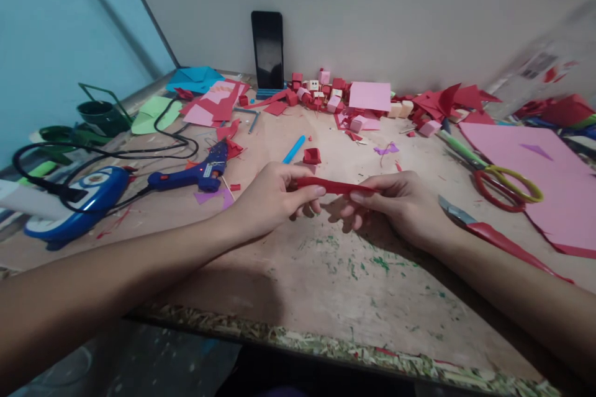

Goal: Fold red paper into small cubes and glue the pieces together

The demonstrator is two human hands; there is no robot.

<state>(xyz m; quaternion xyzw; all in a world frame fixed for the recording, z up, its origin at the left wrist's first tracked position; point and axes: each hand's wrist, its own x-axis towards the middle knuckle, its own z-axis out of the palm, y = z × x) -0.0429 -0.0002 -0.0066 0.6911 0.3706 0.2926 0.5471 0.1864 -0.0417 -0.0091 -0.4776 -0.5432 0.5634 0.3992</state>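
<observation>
Pinching a red strip at both ends, I hold it level just above the table, near the middle of the board. My left hand is closed on the strip's left end, thumb on top and fingers curled under. My right hand is clamped on the right end the same way, with the thumb lying along the strip. The two hands are near each other but do not touch; only the strip joins them. Just behind my left hand lie a small red cube and a blue stick. Left of those, a blue glue gun rests on the table, with a black cable looping away behind it. Just right of my right wrist lies a cutter, blade pointing toward the hand. Beyond it are scissors with one red and one yellow loop, their handles at the edge of a big pink sheet. At the back, a phone stands upright against the wall. Beside it is a heap of red and pink cubes and a pink card. Red paper scraps are piled further right along the wall. Far left sits a blue and white gadget, too blurred to name.
</observation>
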